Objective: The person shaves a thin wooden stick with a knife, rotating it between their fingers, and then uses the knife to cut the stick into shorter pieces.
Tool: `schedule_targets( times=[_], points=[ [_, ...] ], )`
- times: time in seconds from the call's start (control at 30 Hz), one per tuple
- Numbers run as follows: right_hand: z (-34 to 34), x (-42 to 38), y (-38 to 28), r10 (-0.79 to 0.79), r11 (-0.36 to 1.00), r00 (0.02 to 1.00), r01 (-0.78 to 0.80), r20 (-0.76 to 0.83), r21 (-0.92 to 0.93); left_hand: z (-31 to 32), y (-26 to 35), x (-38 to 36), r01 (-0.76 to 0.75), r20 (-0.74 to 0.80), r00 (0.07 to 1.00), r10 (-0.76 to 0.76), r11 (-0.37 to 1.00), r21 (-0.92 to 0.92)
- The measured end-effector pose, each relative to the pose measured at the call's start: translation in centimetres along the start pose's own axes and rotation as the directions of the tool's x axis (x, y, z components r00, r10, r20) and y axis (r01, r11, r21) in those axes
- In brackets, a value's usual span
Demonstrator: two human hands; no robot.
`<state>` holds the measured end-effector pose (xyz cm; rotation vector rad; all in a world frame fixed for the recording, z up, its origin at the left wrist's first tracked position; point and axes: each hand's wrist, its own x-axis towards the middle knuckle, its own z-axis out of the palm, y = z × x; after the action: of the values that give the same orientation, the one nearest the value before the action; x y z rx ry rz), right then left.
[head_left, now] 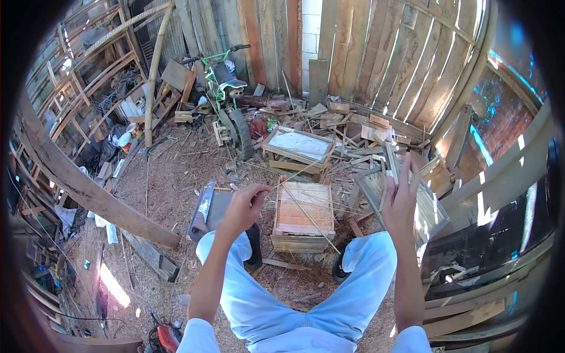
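My left hand (242, 207) is raised over my left knee with the fingers pinched on the end of a thin bamboo strip (306, 210) that runs across the top of a small wooden crate (303, 216) between my legs. My right hand (402, 194) is held up flat with the fingers spread and holds nothing. It hovers in front of a slatted wooden frame (432, 206) leaning at my right. I sit in light blue trousers with my knees on either side of the crate.
A second crate with a pale top (297, 148) stands behind the first, among scattered wood offcuts. A green motorbike (231, 106) leans at the plank wall. A metal-edged block (207, 207) lies by my left knee. A thick beam (88, 188) crosses the sawdust floor at left.
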<state>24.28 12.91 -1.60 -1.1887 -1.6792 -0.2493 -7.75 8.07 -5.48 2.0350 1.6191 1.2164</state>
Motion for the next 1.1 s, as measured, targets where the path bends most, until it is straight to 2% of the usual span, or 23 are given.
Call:
schedule_targets(
  times=[0.03,0.07,0.1,0.13,0.17,0.2,0.27,0.3,0.37,0.4,0.47,0.5,0.57,0.6,0.67,0.7,0.8,0.83,0.93,1.0,1.07,1.1],
  points=[
    [0.0,-0.2,0.1,-0.094,0.992,0.994,0.090,-0.048,-0.085,0.3,0.3,-0.3,0.114,0.028,0.993,-0.114,0.994,-0.001],
    [-0.2,-0.5,0.1,-0.191,0.969,0.978,0.174,-0.085,-0.173,1.2,0.2,-0.8,0.113,0.028,0.993,-0.113,0.994,-0.005],
    [-1.0,-1.6,-1.2,0.183,0.921,0.962,-0.239,0.201,0.306,2.5,-0.2,-1.4,0.175,-0.007,0.984,-0.180,0.965,-0.197],
    [-0.9,-2.4,-2.1,0.189,0.922,0.962,-0.243,0.198,0.301,3.3,0.2,-1.7,0.221,-0.024,0.968,-0.249,0.898,-0.381],
    [-0.8,-3.2,-3.0,0.286,0.788,0.888,-0.432,0.361,0.438,3.8,0.7,-2.2,0.297,0.041,0.950,-0.309,0.856,-0.422],
    [-0.7,-3.8,-3.9,0.337,0.600,0.783,-0.606,0.523,0.522,4.1,1.6,-2.3,0.293,0.053,0.953,-0.299,0.858,-0.422],
    [0.3,-5.3,-5.3,0.216,0.387,0.702,-0.699,0.678,0.601,4.6,3.5,-2.7,0.360,0.161,0.931,-0.327,0.759,-0.542],
    [0.5,-5.5,-6.1,0.229,0.384,0.702,-0.702,0.674,0.600,4.9,4.6,-2.9,0.350,0.144,0.934,-0.328,0.747,-0.566],
    [0.6,-5.6,-7.2,0.066,0.327,0.617,-0.756,0.784,0.567,5.1,6.0,-3.2,0.342,0.149,0.937,-0.316,0.738,-0.582],
    [0.6,-5.4,-7.2,0.072,0.323,0.620,-0.756,0.781,0.570,5.1,6.4,-3.3,0.332,0.144,0.940,-0.309,0.729,-0.599],
    [0.9,-4.7,-7.2,0.048,0.104,0.502,-0.862,0.863,0.496,4.9,6.7,-3.5,0.303,0.132,0.951,-0.281,0.749,-0.589],
    [0.6,-4.0,-7.0,0.050,0.102,0.502,-0.863,0.863,0.496,4.8,6.9,-3.7,0.276,0.118,0.959,-0.256,0.764,-0.583],
    [-0.5,-2.5,-6.1,0.121,0.004,0.505,-0.861,0.855,0.508,4.2,7.0,-4.0,0.287,0.127,0.956,-0.264,0.767,-0.573],
    [-0.6,-2.4,-5.7,0.123,0.003,0.504,-0.862,0.855,0.507,4.1,7.1,-4.1,0.297,0.134,0.953,-0.271,0.768,-0.567],
    [-1.1,-1.9,-5.5,0.022,-0.057,0.419,-0.906,0.908,0.419,4.2,7.3,-4.1,0.273,0.124,0.961,-0.248,0.773,-0.573],
    [-1.3,-2.0,-6.2,0.017,-0.017,0.404,-0.914,0.915,0.404,4.3,7.4,-4.1,0.249,0.112,0.968,-0.226,0.777,-0.578],
    [-1.7,-1.7,-5.8,0.044,-0.061,0.427,-0.901,0.903,0.429,4.0,7.7,-4.0,0.279,0.149,0.960,-0.236,0.772,-0.571],
    [-1.9,-1.5,-5.0,0.055,-0.030,0.447,-0.893,0.893,0.449,3.9,7.7,-4.0,0.281,0.153,0.960,-0.236,0.771,-0.571],
    [-2.9,-0.1,-3.7,0.082,-0.067,0.474,-0.875,0.877,0.479,3.5,7.4,-4.0,0.222,0.135,0.975,-0.177,0.795,-0.565],
    [-3.1,-0.3,-4.1,0.091,-0.108,0.461,-0.876,0.883,0.469,3.4,7.3,-3.9,0.233,0.167,0.971,-0.169,0.816,-0.530],
    [-2.9,-1.0,-5.0,-0.005,-0.096,0.423,-0.902,0.906,0.421,3.3,7.6,-3.7,0.256,0.190,0.965,-0.179,0.799,-0.545],
    [-2.9,-1.0,-5.5,-0.029,-0.034,0.404,-0.915,0.915,0.403,3.2,7.7,-3.6,0.280,0.213,0.958,-0.192,0.784,-0.554]
  ],
)
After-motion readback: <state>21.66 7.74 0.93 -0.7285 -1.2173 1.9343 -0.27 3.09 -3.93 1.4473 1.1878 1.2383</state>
